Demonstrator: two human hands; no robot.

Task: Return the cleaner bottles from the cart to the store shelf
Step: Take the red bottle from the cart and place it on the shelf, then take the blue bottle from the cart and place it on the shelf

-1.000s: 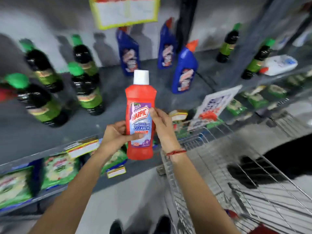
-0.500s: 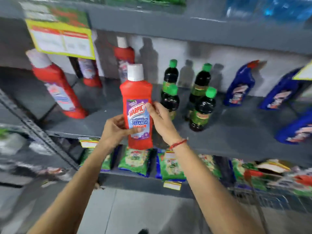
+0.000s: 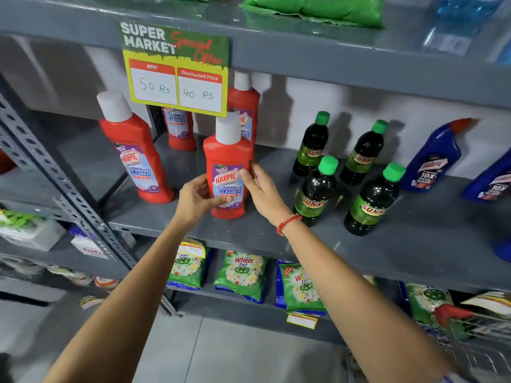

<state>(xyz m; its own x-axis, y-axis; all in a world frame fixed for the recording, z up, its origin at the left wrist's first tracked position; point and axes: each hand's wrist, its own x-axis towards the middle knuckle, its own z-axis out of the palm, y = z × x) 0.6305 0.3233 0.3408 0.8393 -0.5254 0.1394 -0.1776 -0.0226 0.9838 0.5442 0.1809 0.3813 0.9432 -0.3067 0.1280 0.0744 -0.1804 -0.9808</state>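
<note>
Red bottle (image 3: pixel 227 172) (upright) clasped by both hands.

Both hands, left hand (image 3: pixel 197 199) and right hand (image 3: pixel 262 189), grip an upright red cleaner bottle (image 3: pixel 228 172) on the grey shelf (image 3: pixel 387 244).

Shelf front open, sides crowded

I see bare grey shelf (image 3: pixel 276 172) between the red bottles (image 3: pixel 132 150) and green-capped bottles (image 3: pixel 315 189); the price sign (image 3: pixel 177 70) hangs low overhead.
</note>
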